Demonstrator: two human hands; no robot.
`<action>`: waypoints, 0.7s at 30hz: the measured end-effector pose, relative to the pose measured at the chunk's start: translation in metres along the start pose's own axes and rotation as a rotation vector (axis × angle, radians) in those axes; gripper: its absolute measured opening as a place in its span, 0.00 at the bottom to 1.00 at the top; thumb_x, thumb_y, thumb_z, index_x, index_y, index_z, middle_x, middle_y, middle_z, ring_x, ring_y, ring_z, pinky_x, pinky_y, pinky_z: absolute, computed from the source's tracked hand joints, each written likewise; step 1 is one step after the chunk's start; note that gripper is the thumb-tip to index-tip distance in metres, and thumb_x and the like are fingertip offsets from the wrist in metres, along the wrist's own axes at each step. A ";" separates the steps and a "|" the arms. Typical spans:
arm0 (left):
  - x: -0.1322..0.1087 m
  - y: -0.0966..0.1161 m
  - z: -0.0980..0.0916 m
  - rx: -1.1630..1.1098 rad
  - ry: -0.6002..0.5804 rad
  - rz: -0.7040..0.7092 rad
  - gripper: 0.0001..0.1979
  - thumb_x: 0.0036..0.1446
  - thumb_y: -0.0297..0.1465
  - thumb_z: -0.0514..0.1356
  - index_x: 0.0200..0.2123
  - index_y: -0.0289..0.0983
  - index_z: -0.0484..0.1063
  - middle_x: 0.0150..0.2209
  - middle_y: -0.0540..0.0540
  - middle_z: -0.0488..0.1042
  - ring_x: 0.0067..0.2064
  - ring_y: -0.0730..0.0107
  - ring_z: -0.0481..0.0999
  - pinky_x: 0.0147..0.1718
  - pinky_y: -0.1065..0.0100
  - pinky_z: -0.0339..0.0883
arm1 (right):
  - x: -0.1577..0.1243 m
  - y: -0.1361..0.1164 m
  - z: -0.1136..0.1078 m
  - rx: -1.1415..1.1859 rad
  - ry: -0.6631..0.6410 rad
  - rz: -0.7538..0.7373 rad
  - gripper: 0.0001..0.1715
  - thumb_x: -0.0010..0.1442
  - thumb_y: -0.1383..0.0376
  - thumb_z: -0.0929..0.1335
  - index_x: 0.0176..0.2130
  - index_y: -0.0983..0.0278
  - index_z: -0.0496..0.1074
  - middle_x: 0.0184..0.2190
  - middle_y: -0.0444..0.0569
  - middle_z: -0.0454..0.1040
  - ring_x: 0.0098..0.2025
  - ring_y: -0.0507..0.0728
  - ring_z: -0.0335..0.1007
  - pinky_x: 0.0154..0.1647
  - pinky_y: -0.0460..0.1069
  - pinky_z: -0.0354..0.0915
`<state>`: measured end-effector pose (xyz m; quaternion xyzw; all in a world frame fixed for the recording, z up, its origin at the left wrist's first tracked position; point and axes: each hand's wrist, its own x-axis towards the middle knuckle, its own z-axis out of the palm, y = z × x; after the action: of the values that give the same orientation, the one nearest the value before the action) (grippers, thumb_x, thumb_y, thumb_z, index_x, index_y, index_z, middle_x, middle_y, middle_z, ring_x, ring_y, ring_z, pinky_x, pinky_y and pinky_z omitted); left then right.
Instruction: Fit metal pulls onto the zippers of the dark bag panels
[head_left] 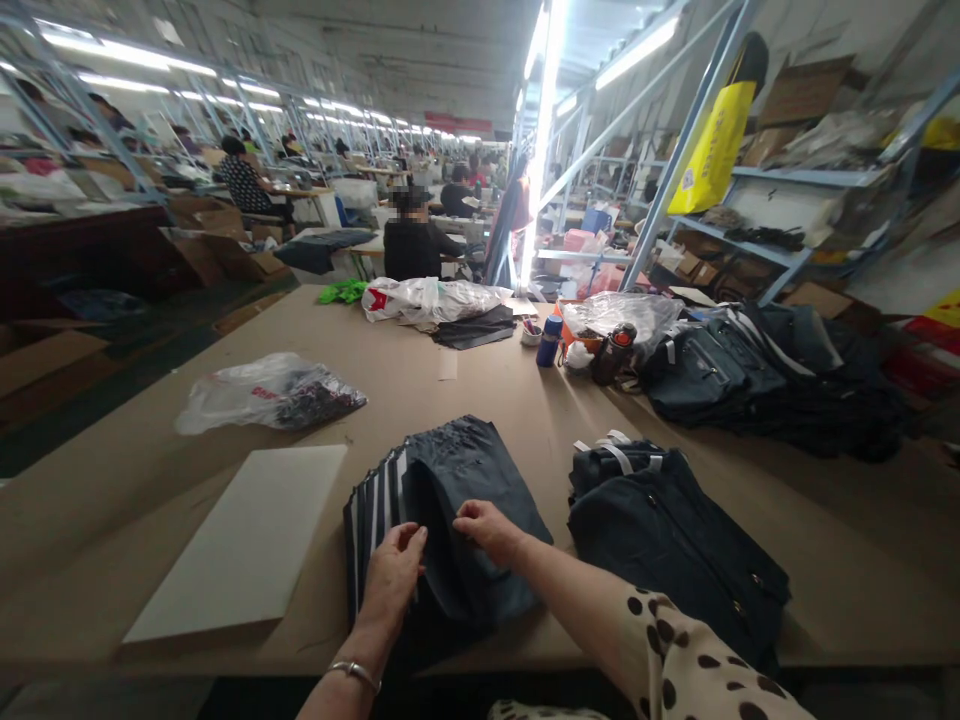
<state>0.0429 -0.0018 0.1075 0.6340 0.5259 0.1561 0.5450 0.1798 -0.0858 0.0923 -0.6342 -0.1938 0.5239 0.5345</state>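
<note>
A stack of dark folded garments [465, 470] with white stripes along its left edge lies on the brown table [150, 480] in front of me. My left hand [391, 580], a bangle on its wrist, rests on the stack's near left part with fingers curled onto the cloth. My right hand [487, 527] pinches a fold of the top dark garment near the stack's middle. A second pile of dark garments [675, 540] with white straps lies just to the right.
A white board [247, 540] lies flat at left. A plastic bag with dark contents [262, 395] sits behind it. Bottles [550, 340], bags and a heap of dark clothing [772, 375] stand at the far right. A seated person [412, 245] is beyond the table. Shelves line the right.
</note>
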 end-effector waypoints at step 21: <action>-0.046 0.032 0.005 -0.504 -0.298 -0.235 0.15 0.45 0.29 0.62 0.39 0.36 0.69 0.28 0.45 0.77 0.29 0.62 0.77 0.30 0.61 0.71 | -0.078 -0.015 -0.008 0.081 -0.151 -0.091 0.15 0.37 0.66 0.71 0.21 0.65 0.59 0.16 0.35 0.56 0.19 0.44 0.49 0.22 0.43 0.50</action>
<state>0.0450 -0.0382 0.1504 0.4298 0.4546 0.1231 0.7704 0.1618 -0.1470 0.1399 -0.5611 -0.2409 0.5529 0.5670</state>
